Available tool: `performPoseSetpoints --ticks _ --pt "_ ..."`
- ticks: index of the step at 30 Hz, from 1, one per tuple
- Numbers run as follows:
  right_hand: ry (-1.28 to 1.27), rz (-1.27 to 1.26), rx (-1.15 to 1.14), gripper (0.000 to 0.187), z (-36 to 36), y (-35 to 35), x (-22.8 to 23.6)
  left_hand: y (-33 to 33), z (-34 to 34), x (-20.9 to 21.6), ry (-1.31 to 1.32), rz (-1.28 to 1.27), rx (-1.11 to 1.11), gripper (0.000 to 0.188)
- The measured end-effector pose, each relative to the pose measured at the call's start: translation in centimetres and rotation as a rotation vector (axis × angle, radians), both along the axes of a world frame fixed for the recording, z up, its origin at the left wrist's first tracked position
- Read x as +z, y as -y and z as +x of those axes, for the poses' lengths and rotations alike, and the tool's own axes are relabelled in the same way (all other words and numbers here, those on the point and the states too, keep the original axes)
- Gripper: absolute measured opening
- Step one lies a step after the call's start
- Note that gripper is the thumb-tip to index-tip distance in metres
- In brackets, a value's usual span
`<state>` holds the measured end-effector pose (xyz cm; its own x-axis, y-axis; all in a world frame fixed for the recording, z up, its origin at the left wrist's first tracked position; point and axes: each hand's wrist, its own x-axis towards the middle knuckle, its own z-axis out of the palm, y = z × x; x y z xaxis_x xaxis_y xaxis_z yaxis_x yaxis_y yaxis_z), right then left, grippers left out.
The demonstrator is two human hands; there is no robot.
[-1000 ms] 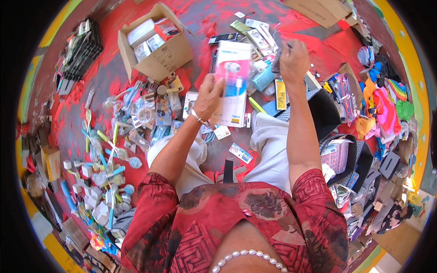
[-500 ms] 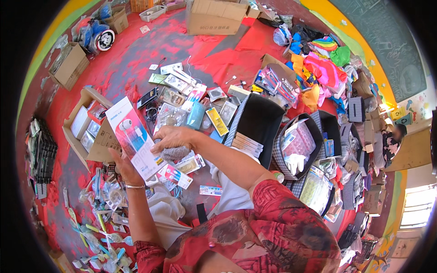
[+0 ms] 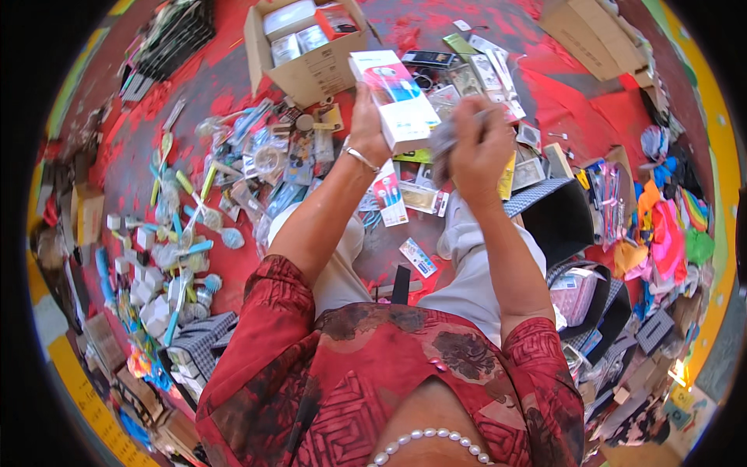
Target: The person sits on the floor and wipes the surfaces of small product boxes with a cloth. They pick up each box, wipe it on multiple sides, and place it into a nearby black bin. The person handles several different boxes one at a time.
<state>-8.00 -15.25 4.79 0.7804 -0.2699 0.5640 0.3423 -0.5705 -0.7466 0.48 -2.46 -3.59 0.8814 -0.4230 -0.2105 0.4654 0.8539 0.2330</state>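
Note:
My left hand (image 3: 366, 126) grips a white box (image 3: 405, 118) by its left side; a coloured picture of earphones covers part of it. The box is tilted up in front of my lap. In my right hand (image 3: 484, 152), smeared by motion, is a grey cloth (image 3: 442, 154), close to the right end of the box; whether they touch I cannot tell. Beneath my hands lies a smaller earphone package (image 3: 390, 194) on the floor. An open cardboard box (image 3: 317, 71) holding several small boxes stands just beyond my left hand.
Packaged small goods lie beyond my hands, among them a dark flat package (image 3: 429, 59). Brushes and bagged items (image 3: 204, 214) cover the floor at left. Black bins (image 3: 548, 226) stand at right near colourful fabric (image 3: 668, 226). A large carton (image 3: 595, 39) sits far right.
My view has swung left and down, so the scene sits differently. The cloth has shifted from the box's lower edge to beside its right end, and the box now shows its end face.

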Motion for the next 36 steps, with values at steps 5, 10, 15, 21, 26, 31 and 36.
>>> performPoseSetpoints --ticks 5,10,15,21,26,31,36 --pt "0.412 -0.825 0.262 0.013 -0.4 -3.3 -2.0 -0.5 -0.3 0.7 0.009 0.012 -0.127 0.062" --pt "0.227 -0.410 0.131 0.011 1.5 0.7 0.0 -1.9 0.2 2.7 0.087 -0.222 -0.237 0.065" --pt "-0.010 0.139 -0.281 0.015 3.4 2.9 2.3 -0.8 -1.7 4.1 0.113 -0.034 -0.353 0.067" --pt "-0.114 -0.216 -0.071 0.021 5.0 -0.9 -0.6 1.7 -3.6 3.3 0.064 0.278 -0.340 0.058" --pt "0.018 -0.324 0.357 0.014 1.0 -3.2 -1.9 -0.7 -1.7 2.8 0.055 0.224 -0.186 0.057" --pt "-0.513 0.074 0.216 0.035 0.4 1.3 -2.0 -1.0 0.0 3.2 0.011 0.282 0.059 0.058" --pt "-1.009 0.714 0.360 0.048 2.2 3.0 -4.2 -1.6 0.8 2.1 0.087 0.037 -0.091 0.076"
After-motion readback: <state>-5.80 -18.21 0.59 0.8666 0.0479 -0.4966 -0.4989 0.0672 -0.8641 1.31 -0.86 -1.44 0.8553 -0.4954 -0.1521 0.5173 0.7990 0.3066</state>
